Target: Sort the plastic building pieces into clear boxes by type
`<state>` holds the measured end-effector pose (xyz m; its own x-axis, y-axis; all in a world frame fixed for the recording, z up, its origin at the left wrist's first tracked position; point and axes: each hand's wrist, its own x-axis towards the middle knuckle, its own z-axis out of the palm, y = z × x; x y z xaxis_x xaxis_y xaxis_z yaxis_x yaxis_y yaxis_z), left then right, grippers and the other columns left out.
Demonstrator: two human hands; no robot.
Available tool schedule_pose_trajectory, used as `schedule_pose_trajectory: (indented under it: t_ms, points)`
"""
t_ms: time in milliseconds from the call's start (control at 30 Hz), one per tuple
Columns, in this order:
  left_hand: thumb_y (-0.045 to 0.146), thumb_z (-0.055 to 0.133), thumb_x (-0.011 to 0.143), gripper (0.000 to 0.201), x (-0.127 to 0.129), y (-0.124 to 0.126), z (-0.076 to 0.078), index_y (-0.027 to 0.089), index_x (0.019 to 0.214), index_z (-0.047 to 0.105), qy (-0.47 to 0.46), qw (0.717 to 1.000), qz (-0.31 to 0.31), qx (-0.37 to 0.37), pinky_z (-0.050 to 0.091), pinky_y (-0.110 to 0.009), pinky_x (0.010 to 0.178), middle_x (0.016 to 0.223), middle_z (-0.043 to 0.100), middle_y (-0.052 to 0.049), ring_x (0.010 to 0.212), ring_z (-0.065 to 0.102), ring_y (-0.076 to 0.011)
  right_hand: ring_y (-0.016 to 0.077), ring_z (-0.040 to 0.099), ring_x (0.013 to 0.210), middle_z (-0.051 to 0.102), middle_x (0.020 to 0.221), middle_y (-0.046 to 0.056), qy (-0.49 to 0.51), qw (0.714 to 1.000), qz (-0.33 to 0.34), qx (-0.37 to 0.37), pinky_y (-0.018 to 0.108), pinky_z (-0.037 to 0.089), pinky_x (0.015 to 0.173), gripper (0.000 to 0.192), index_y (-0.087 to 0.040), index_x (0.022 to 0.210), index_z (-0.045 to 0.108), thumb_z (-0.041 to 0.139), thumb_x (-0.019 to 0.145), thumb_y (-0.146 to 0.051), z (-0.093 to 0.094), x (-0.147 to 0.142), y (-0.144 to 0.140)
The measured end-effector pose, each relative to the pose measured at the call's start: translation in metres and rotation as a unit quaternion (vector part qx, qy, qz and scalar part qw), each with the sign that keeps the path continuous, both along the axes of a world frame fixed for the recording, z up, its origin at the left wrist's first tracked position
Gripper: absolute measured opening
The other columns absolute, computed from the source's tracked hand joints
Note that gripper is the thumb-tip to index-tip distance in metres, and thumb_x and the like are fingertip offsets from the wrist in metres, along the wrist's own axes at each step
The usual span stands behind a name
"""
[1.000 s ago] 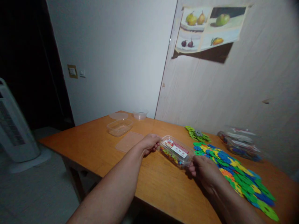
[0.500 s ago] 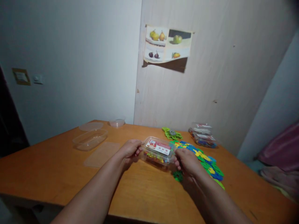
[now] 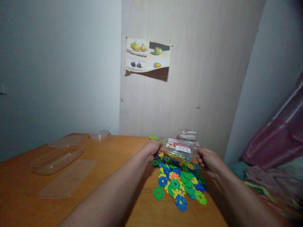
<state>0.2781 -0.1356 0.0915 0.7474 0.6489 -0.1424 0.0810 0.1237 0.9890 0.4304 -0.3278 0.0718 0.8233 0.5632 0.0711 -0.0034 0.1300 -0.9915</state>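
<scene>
Both hands hold a clear plastic box [image 3: 179, 150] with a red and white label, filled with coloured pieces. My left hand [image 3: 154, 148] grips its left end and my right hand [image 3: 208, 158] grips its right end. The box is lifted above a pile of flat flower-shaped pieces [image 3: 180, 180] in green, blue, yellow and orange, spread on the orange wooden table [image 3: 113, 176]. Behind the held box, other closed labelled boxes [image 3: 188, 134] stand near the wall, partly hidden.
An open clear tray [image 3: 56, 156] and a flat clear lid [image 3: 68, 177] lie at the left of the table, with a round lid [image 3: 65, 141] and a small clear bowl [image 3: 98, 135] behind. A fruit poster [image 3: 148, 58] hangs on the wall. Purple fabric [image 3: 276, 148] lies right of the table.
Both hands carried the labelled box rightward and away, from the bare tabletop to above the pile of coloured pieces. My view swung right, so the trays sit farther left.
</scene>
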Motion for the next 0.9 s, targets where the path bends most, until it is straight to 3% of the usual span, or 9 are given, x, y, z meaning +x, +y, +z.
schedule_pose_trajectory:
  t_ms: [200, 367, 600, 900]
  points:
    - [0.016, 0.053, 0.080, 0.016, 0.081, -0.021, 0.007, 0.015, 0.064, 0.052, -0.010, 1.000, -0.014, -0.009, 0.022, -0.018, 0.041, 0.048, 0.049, 0.004, 0.038, 0.036, -0.0044, 0.0037, 0.032, 0.029, 0.043, 0.039, -0.008, -0.005, 0.997, -0.073, -0.007, 0.013, 0.020, 0.027, 0.023, -0.019, 0.065, 0.048, 0.064, 0.079, -0.028, 0.004, 0.079, -0.011]
    - [0.015, 0.051, 0.081, 0.018, 0.126, -0.025, 0.006, 0.014, 0.063, 0.051, 0.009, 1.000, -0.014, -0.014, 0.023, -0.019, 0.042, 0.050, 0.051, 0.002, 0.038, 0.036, -0.0048, 0.0043, 0.031, 0.028, 0.041, 0.035, -0.008, -0.008, 0.994, -0.110, -0.003, 0.013, 0.019, 0.027, 0.031, -0.020, 0.060, 0.043, 0.067, 0.077, -0.029, 0.001, 0.130, -0.006]
    - [0.016, 0.052, 0.081, 0.018, 0.163, -0.020, 0.007, 0.014, 0.064, 0.051, 0.021, 0.999, -0.010, -0.024, 0.024, -0.019, 0.043, 0.050, 0.052, 0.001, 0.038, 0.037, -0.0055, 0.0038, 0.032, 0.028, 0.041, 0.036, -0.009, -0.010, 0.991, -0.132, 0.007, 0.013, 0.019, 0.026, 0.031, -0.019, 0.062, 0.047, 0.072, 0.076, -0.032, 0.003, 0.173, 0.007]
    - [0.018, 0.054, 0.081, 0.010, 0.192, -0.015, -0.006, 0.013, 0.072, 0.055, 0.021, 0.999, 0.008, -0.045, 0.030, -0.019, 0.044, 0.049, 0.053, 0.001, 0.037, 0.038, -0.0059, 0.0045, 0.035, 0.028, 0.042, 0.037, -0.009, -0.005, 0.987, -0.159, 0.018, 0.012, 0.024, 0.027, 0.024, -0.019, 0.065, 0.048, 0.066, 0.081, -0.023, -0.005, 0.194, 0.017]
